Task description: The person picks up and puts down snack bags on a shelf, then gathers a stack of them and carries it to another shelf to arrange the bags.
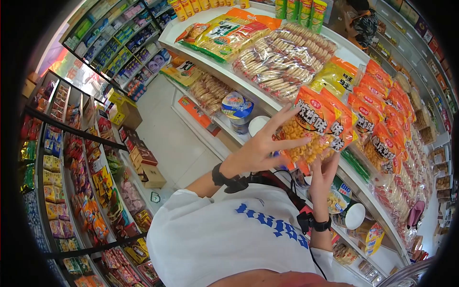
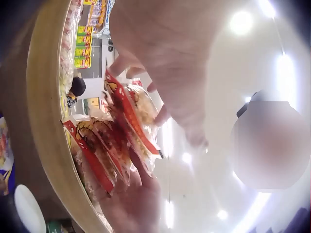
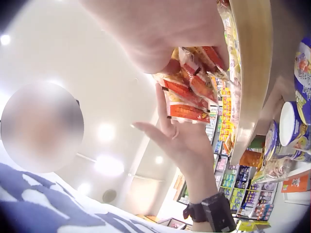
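In the head view, my right hand (image 1: 324,178) grips several orange snack bags (image 1: 315,115) from below, its thumb in front. The bags are fanned upright, with clear windows showing golden crunchy pieces. My left hand (image 1: 258,150) lies against the left side of the front bag, two fingers spread straight across it. The left wrist view shows the left hand (image 2: 170,63) with its fingertips along one bag (image 2: 129,111), while the right hand (image 2: 133,204) is under the others. In the right wrist view, the left thumb stands away from the bags (image 3: 189,111).
Matching orange bags (image 1: 382,143) are stacked on the shelf top to the right. Packs of round crackers (image 1: 287,57) and yellow bags (image 1: 334,79) lie behind the hands. Instant noodle tubs (image 1: 237,106) stand on the lower shelf. Snack racks (image 1: 86,182) line the left; another person (image 1: 361,24) is across the display.
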